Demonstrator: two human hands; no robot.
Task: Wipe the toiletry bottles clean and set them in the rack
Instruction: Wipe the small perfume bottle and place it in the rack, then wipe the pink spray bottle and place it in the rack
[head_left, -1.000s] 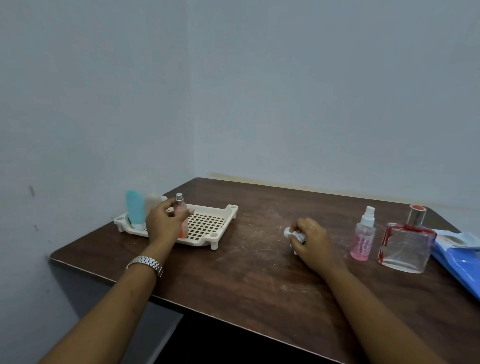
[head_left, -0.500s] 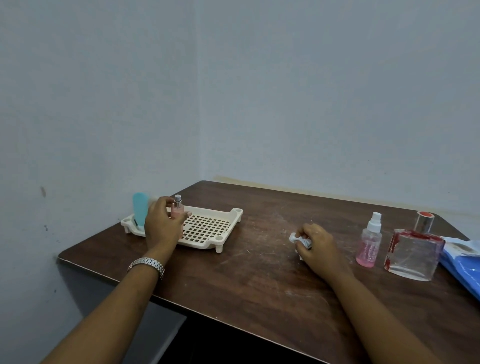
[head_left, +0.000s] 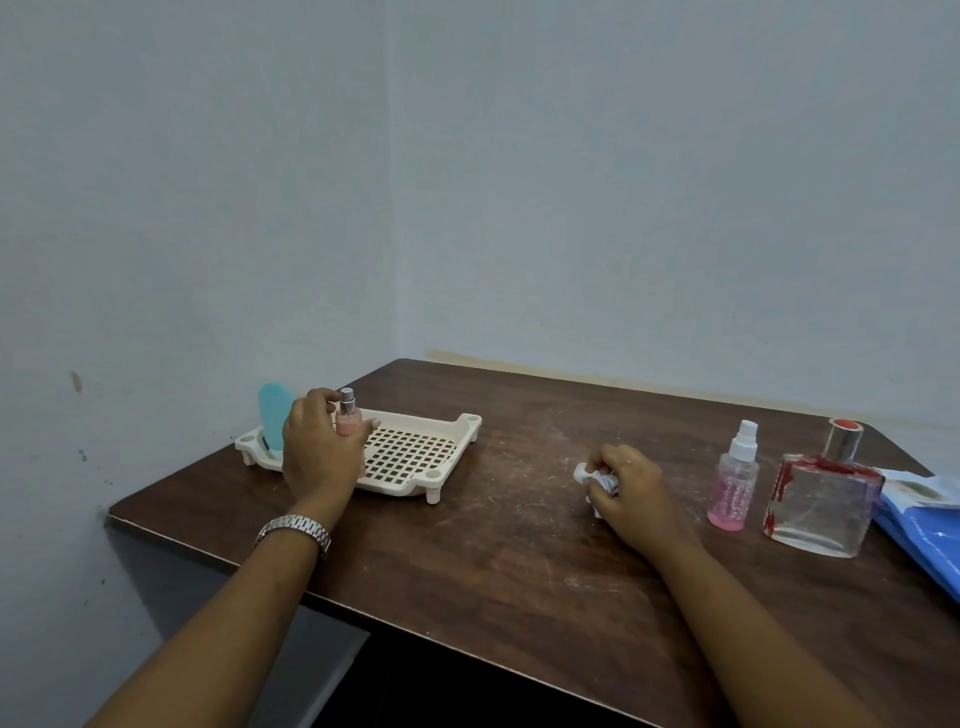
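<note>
Head view: left hand gripped the small pink bottle upright in the rack beside a teal bottle, release judged safest once its hidden base sat flat; right hand clutched a crumpled wipe on the bench.

Four bottles counted: two at the left by the rack, a teal bottle and a small pink bottle; two at the right, a pink spray bottle and a square glass bottle. One cream rack, one crumpled wipe, one wristwatch, one blue packet at the right edge. Two hands, left hand and right hand; one table.
</note>
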